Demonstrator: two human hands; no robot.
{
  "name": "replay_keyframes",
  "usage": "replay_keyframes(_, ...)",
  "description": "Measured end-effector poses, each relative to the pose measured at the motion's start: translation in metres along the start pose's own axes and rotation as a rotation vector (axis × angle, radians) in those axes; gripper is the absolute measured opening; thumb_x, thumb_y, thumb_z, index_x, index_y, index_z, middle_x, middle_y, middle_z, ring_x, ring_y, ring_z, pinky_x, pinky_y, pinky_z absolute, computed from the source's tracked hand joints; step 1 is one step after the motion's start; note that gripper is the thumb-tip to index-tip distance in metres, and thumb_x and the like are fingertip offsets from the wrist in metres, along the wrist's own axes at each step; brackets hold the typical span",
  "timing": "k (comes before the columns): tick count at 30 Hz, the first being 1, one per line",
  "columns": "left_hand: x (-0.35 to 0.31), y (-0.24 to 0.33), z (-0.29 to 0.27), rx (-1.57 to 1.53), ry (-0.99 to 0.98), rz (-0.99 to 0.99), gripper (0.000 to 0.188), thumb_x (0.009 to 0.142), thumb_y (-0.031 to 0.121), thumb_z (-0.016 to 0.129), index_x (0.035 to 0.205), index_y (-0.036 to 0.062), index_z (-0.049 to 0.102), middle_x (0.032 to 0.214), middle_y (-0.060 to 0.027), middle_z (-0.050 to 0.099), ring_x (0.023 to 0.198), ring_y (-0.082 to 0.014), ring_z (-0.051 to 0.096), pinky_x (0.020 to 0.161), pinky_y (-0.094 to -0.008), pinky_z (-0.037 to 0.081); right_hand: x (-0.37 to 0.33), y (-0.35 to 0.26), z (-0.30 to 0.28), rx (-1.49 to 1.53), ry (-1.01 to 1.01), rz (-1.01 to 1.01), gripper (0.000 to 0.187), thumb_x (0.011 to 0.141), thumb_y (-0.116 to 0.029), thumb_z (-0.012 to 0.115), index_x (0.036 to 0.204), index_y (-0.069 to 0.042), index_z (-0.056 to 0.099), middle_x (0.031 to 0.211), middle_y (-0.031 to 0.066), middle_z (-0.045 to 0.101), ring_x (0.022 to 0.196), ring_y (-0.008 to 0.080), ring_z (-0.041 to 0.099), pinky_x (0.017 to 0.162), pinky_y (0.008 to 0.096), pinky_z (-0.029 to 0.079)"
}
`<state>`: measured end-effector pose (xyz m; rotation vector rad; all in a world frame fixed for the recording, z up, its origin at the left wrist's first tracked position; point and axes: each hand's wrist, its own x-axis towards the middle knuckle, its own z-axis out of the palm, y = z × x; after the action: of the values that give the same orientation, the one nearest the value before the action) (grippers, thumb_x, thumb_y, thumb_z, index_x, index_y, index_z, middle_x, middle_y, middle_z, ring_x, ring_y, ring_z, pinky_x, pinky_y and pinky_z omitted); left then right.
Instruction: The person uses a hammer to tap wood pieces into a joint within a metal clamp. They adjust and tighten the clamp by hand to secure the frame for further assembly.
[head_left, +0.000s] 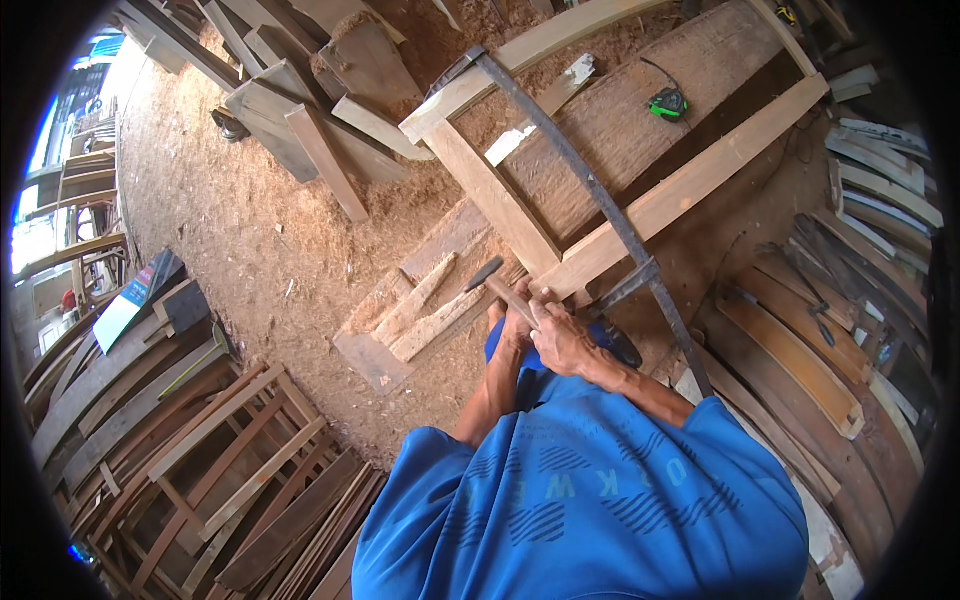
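Note:
A hammer point(512, 298) with a dark metal head and wooden handle lies across in front of my body, its head pointing up and left. My right hand point(565, 343) is closed round the handle's lower end. Close against it, my left hand point(516, 328) has its fingers curled partly behind the handle; what they hold is hidden. Both hands are beside the near corner of a pale wooden frame point(690, 190). A long dark bar clamp point(590, 185) runs across the frame, its near jaw point(628, 283) just right of my hands.
Under the frame lies a wide plank point(640, 120) with a green and black tape measure point(668, 103). Rough offcuts point(430, 310) lie left of my hands. Boards point(290, 110) lean at the far left, and timber stacks point(240, 450) flank me. Sawdust covers the floor point(230, 260).

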<state>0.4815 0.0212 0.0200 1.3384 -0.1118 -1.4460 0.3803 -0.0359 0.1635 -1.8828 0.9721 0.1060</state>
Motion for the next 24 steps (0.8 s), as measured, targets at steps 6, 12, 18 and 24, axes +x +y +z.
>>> replay_keyframes(6, -0.01, 0.012, 0.011, -0.274, -0.095, -0.067, 0.04, 0.088, 0.01, 0.069, 0.124, 0.0034, 0.053, 0.096, -0.0044, 0.063, 0.084, -0.0147, 0.06, 0.072, -0.0304, 0.054, 0.006, 0.013, 0.005, 0.028, 0.103, 0.011, 0.051, 0.084, -0.01, 0.058, 0.129, 0.01, 0.043, 0.112, 0.0338, 0.056, 0.097, 0.0478, 0.06, 0.083, 0.0502, 0.05)
replay_keyframes(12, -0.009, 0.025, 0.019, -0.245, -0.067, -0.022, 0.023, 0.091, 0.014, 0.069, 0.111, 0.0063, 0.062, 0.089, -0.0031, 0.063, 0.079, -0.0137, 0.06, 0.068, -0.0301, 0.053, -0.014, -0.001, -0.022, 0.174, 0.084, -0.139, 0.046, 0.082, -0.011, 0.064, 0.123, 0.007, 0.053, 0.105, 0.029, 0.062, 0.097, 0.043, 0.062, 0.083, 0.0464, 0.05)
replay_keyframes(18, 0.003, 0.013, 0.017, -0.19, 0.014, -0.081, 0.028, 0.095, 0.021, 0.063, 0.112, 0.0006, 0.055, 0.099, -0.0067, 0.063, 0.086, -0.0154, 0.06, 0.077, -0.0307, 0.053, -0.022, 0.055, -0.044, 0.175, 0.435, 0.002, 0.041, 0.089, -0.017, 0.058, 0.122, 0.007, 0.053, 0.107, 0.029, 0.063, 0.097, 0.0441, 0.062, 0.085, 0.0465, 0.049)
replay_keyframes(24, 0.008, 0.004, 0.012, -0.24, 0.046, -0.04, 0.022, 0.095, 0.023, 0.063, 0.107, 0.005, 0.057, 0.093, -0.0063, 0.062, 0.084, -0.0183, 0.062, 0.076, -0.0364, 0.055, 0.041, 0.075, -0.123, -0.027, 0.604, 0.061, 0.05, 0.091, -0.017, 0.056, 0.133, 0.009, 0.045, 0.116, 0.0316, 0.059, 0.108, 0.0452, 0.059, 0.092, 0.0473, 0.049)
